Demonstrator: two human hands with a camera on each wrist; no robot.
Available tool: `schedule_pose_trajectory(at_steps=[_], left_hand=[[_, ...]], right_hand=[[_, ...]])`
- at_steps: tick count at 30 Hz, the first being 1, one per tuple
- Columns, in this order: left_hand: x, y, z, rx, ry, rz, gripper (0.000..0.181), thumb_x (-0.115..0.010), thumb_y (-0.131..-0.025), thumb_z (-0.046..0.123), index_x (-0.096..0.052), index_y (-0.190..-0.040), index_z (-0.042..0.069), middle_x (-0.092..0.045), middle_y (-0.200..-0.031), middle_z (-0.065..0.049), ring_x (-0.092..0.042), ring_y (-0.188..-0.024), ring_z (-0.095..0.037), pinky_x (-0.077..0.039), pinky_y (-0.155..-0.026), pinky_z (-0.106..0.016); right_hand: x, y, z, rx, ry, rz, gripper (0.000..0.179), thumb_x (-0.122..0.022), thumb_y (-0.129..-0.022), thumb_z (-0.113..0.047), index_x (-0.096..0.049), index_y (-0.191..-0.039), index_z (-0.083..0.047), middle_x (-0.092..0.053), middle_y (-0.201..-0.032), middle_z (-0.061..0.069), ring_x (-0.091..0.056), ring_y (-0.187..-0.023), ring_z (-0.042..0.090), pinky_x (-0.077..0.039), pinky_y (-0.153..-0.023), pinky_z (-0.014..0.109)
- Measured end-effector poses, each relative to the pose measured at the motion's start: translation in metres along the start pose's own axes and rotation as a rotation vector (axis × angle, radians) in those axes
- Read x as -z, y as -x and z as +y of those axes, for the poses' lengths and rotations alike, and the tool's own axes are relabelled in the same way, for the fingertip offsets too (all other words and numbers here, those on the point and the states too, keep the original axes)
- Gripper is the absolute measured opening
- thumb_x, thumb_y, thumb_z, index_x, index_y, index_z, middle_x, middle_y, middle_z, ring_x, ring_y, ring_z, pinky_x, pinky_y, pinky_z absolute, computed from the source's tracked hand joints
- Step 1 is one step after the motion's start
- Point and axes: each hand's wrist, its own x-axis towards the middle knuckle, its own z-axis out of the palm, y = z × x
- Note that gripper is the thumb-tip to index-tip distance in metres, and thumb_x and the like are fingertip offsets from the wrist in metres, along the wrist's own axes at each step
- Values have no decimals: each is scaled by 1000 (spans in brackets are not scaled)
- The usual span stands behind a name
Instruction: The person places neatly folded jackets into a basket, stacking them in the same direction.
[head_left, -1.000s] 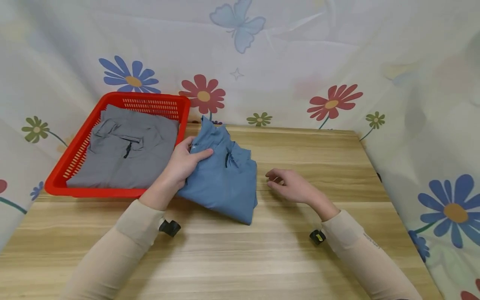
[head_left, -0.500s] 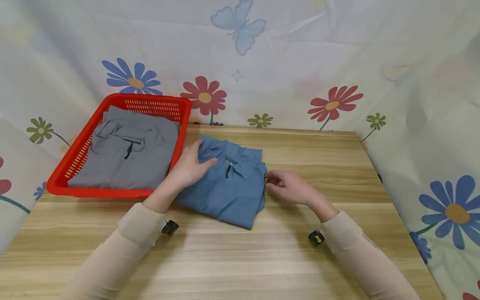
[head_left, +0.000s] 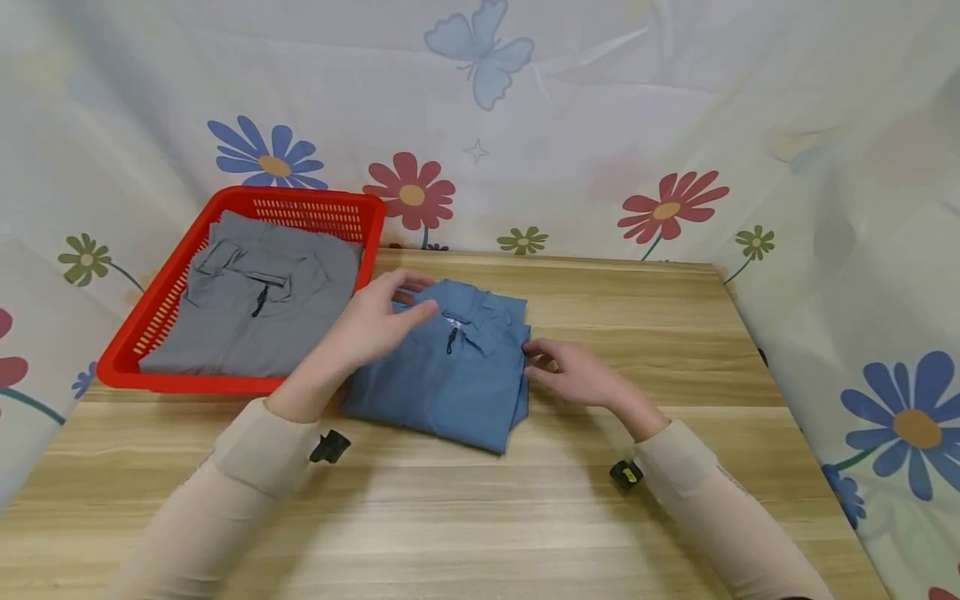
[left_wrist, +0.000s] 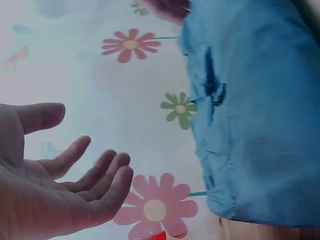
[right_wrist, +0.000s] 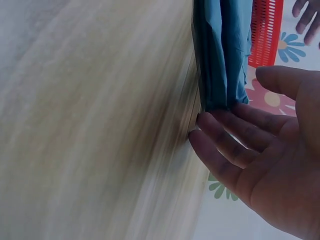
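Note:
A folded blue garment (head_left: 442, 383) with a collar and a short dark zip pull lies on the wooden table. My left hand (head_left: 378, 325) hovers over its upper left part, fingers spread and relaxed; in the left wrist view the same hand (left_wrist: 75, 185) holds nothing and is apart from the cloth. At the garment's right edge is my right hand (head_left: 573, 375). In the right wrist view the fingertips of that hand (right_wrist: 265, 145) touch the end of the folded cloth (right_wrist: 225, 60), without gripping it.
To the left stands a red plastic basket (head_left: 202, 383) holding a folded grey garment (head_left: 270, 308) with a dark zip pull. The wooden table (head_left: 480, 517) ends at a flower-printed curtain (head_left: 570, 108) at the back and right.
The left hand has lowered the blue garment flat onto the table and let go of its upper left part. The right hand now meets the garment's right edge.

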Motion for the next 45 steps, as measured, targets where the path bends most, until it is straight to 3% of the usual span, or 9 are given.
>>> schedule_pose_trajectory(at_steps=[3, 6, 10, 13, 18, 25, 35, 41, 45], left_hand=[[10, -1, 3, 34, 116, 47, 47, -62, -94, 32, -49, -135, 13, -52, -127, -6, -51, -112, -25, -48, -88, -45], [20, -3, 5, 109, 252, 128, 57, -60, -95, 34, -38, -142, 12, -48, -131, -8, -48, -115, -25, -46, -91, -44], [31, -5, 5, 225, 476, 230, 66, -54, -97, 42, -26, -148, 11, -43, -136, -10, -46, -117, -23, -44, -94, -41], [36, -6, 2, 264, 645, 277, 66, -51, -96, 46, -27, -147, 11, -44, -135, -10, -45, -119, -25, -42, -97, -41], [40, -9, -3, 255, 825, 265, 61, -50, -97, 47, -33, -143, 13, -48, -132, -8, -45, -120, -27, -40, -96, -39], [41, -18, -4, 196, 916, 272, 48, -50, -98, 43, -41, -137, 16, -53, -129, -8, -49, -116, -27, -40, -94, -38], [51, -27, -10, 231, 1174, 286, 52, -48, -98, 45, -39, -139, 15, -51, -128, -7, -49, -113, -20, -44, -89, -29], [58, -33, -13, 196, 1290, 250, 60, -48, -99, 43, -30, -147, 13, -45, -140, -8, -39, -131, -25, -38, -103, -34], [58, -39, -14, 151, 1325, 197, 61, -51, -98, 42, -30, -148, 13, -43, -143, -8, -40, -131, -26, -35, -107, -35]], right_hand=[[0, -3, -1, -19, -13, -12, 43, -57, -97, -27, -52, -135, -6, -57, -131, 8, -59, -109, 23, -49, -88, 40], [1, -4, -3, -32, -19, -27, 45, -58, -97, -29, -51, -137, -8, -55, -133, 5, -59, -111, 22, -49, -88, 40], [2, -4, -3, -31, -45, -42, 47, -58, -97, -29, -49, -138, -7, -53, -135, 6, -57, -113, 24, -48, -91, 41], [2, -5, -2, -22, -58, -48, 48, -57, -97, -29, -48, -139, -6, -52, -136, 7, -57, -115, 26, -47, -92, 42], [1, -7, -1, -14, -62, -50, 49, -56, -98, -31, -47, -139, -5, -51, -137, 9, -56, -115, 27, -48, -91, 41], [-1, -9, 0, -21, -65, -54, 50, -55, -98, -32, -46, -140, -6, -51, -137, 8, -55, -116, 25, -47, -93, 40], [-2, -10, 0, -41, -54, -48, 46, -57, -97, -31, -50, -137, -8, -55, -131, 5, -56, -113, 21, -47, -91, 40], [-1, -10, -1, -31, -64, -53, 46, -57, -97, -29, -50, -136, -6, -56, -131, 8, -56, -113, 23, -47, -92, 41], [-1, -9, -1, -34, -67, -56, 46, -57, -97, -30, -50, -136, -6, -56, -131, 8, -56, -113, 23, -46, -93, 41]])
